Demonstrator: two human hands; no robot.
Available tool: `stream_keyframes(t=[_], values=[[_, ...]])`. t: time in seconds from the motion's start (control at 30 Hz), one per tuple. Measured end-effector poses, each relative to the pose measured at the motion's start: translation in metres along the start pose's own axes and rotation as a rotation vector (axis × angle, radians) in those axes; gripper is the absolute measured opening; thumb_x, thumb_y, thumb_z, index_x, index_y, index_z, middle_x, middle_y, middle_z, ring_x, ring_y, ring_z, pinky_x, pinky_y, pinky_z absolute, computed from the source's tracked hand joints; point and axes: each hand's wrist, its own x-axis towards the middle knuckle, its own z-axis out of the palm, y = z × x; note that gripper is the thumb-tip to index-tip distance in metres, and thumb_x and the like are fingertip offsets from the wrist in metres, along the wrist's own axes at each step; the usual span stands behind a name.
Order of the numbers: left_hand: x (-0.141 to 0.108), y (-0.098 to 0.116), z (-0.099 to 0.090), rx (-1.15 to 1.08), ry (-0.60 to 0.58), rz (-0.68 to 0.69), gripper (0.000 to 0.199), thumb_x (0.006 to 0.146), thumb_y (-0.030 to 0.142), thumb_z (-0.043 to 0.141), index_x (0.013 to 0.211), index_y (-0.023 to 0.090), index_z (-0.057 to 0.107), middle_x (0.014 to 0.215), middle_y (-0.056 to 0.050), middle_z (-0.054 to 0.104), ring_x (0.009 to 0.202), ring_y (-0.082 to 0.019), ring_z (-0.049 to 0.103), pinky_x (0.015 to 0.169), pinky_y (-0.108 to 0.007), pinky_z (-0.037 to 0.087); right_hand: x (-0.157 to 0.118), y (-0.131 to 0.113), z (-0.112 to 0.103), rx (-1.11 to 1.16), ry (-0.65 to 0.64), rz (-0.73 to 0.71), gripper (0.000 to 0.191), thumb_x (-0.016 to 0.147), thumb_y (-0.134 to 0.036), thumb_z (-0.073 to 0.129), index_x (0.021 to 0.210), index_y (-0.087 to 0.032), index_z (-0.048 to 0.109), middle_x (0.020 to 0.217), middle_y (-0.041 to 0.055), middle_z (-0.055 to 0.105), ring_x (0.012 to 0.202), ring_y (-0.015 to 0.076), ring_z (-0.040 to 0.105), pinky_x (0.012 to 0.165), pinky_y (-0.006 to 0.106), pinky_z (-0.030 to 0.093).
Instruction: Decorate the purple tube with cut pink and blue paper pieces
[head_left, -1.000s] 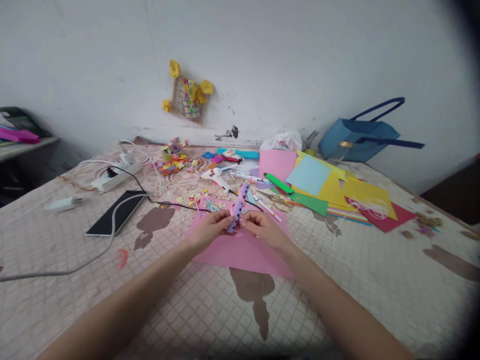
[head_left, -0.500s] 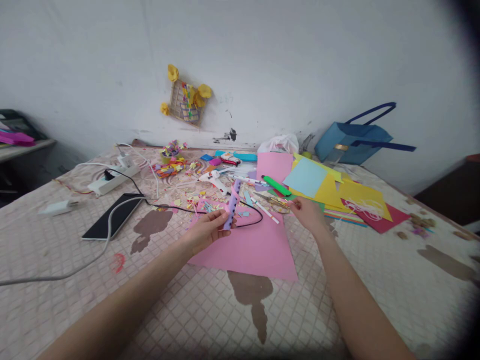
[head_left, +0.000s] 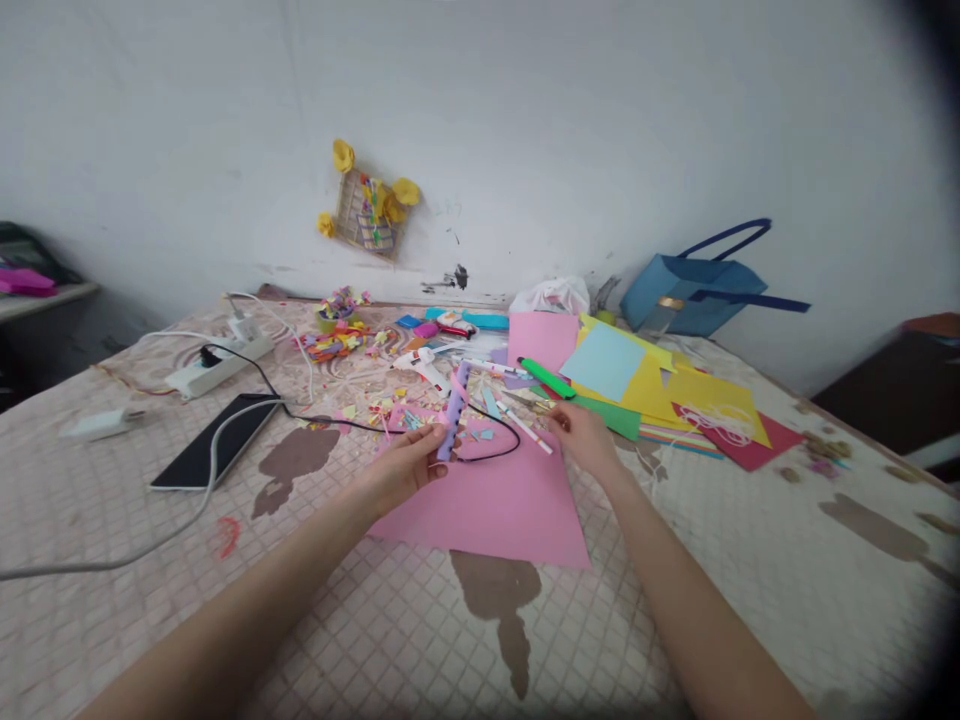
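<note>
My left hand [head_left: 414,462] grips a purple paper strip [head_left: 453,415] with dark spots along it, held upright above a pink paper sheet [head_left: 487,510]. A pale pink band shows near the strip's upper part. My right hand [head_left: 581,436] is over the sheet's right edge, its thumb and fingers pinched together. Whatever may be between those fingers is too small to make out. Scissors [head_left: 531,401] lie just beyond these fingertips, close to a white marker [head_left: 534,436]. A white glue gun [head_left: 424,368] rests behind the purple strip, and its black cable loops past it.
A green marker [head_left: 546,378] and stacked coloured papers [head_left: 660,385] lie to the right, before a blue bag [head_left: 690,290]. Left are a black phone-like slab [head_left: 214,440], a power strip [head_left: 221,368] and trailing cables. Paper scraps [head_left: 337,345] cover the back.
My right hand has moved left and slightly nearer, from beside the scissors handles to the pink sheet's edge. My left hand still holds the purple strip. The view has shifted slightly.
</note>
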Motion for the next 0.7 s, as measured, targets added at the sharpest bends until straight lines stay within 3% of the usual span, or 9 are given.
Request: stream_keyframes(t=[0.27,0.7], values=[[0.001,-0.003,-0.003,-0.067,-0.063,-0.016,0.015,0.069,0.021,0.07,0.081,0.015,0.061,0.08,-0.003,0.063,0.065,-0.009,0.058,0.052,-0.018,0.045,-0.003,-0.009,0.02,0.006,-0.111,-0.057,0.006,0.072,-0.021,0.051,0.068,-0.018,0.056,0.07,0.003,0.062,0.065,0.016,0.054,0.054,0.024,0.033],[0.004,-0.005,-0.007,-0.072,-0.074,0.017,0.015,0.07,0.019,0.069,0.082,0.015,0.062,0.078,-0.002,0.062,0.064,-0.008,0.057,0.053,-0.018,0.045,-0.004,-0.005,0.02,0.14,-0.045,0.007,0.011,0.074,-0.028,0.05,0.067,-0.019,0.053,0.067,0.0023,0.059,0.065,0.0169,0.052,0.059,0.027,0.033]])
